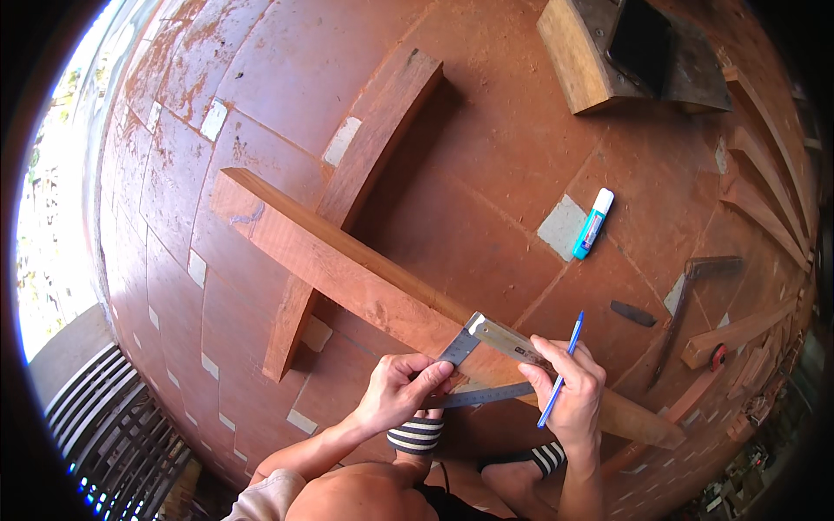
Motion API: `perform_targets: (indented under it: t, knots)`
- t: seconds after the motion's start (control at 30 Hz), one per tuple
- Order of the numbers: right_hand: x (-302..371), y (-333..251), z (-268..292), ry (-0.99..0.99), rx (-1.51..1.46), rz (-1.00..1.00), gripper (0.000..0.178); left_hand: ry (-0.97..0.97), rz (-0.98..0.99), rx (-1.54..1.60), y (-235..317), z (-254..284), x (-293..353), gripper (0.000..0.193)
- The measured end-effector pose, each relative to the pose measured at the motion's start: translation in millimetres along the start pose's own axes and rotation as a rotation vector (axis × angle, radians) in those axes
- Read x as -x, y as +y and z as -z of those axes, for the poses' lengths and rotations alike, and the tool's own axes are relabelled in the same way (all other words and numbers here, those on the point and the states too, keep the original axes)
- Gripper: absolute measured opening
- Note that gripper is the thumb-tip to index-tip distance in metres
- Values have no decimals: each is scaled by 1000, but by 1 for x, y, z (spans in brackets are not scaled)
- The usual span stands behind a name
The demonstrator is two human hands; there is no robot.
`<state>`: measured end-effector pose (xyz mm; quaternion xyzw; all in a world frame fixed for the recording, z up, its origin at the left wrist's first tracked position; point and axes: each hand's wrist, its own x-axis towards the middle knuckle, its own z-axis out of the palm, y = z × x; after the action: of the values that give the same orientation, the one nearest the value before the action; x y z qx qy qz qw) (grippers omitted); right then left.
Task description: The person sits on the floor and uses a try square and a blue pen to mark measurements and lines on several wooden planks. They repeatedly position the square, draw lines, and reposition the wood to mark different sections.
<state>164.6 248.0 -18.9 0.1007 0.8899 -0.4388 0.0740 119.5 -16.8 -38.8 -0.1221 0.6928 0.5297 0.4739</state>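
Note:
A long squared wooden beam [347, 265] runs diagonally in front of me. Against its near part lies a metal try square [506, 340], its thick stock along the upper edge and its marked blade across the side face. My left hand [401, 392] pinches the blade's near end between thumb and fingers. From those fingers a grey steel ruler [486, 396] stretches right along the beam's lower side. My right hand [573, 391] has a blue pen [563, 369] tucked between its fingers, upright and slanted. Its fingertips rest at the stock's right end.
Another wooden beam [382, 139] lies crosswise under the first on the tiled floor. To the right are a white-capped turquoise tube [594, 224], a dark flat piece [632, 313] and a large carpenter's square [682, 304]. A wooden block [578, 56] carries a phone [640, 45]. Several timbers [764, 208] line the right side.

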Motion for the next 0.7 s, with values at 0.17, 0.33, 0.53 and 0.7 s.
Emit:
perform_targets:
  t: [0.17, 0.33, 0.53, 0.7]
  knots:
    - [1, 0, 1, -8, -9, -16, 37, -5, -28, -2, 0, 1, -1, 44]
    - [-6, -9, 7, -35, -3, 15, 37, -37, 42, 19, -4, 2, -4, 43]
    - [-30, -50, 36, -60, -325, -52, 43, -31, -104, 159, -11, -2, -7, 43]
    - [-78, -72, 18, -360, -239, 97, 34, -30, -147, 127, -15, -2, -9, 44]
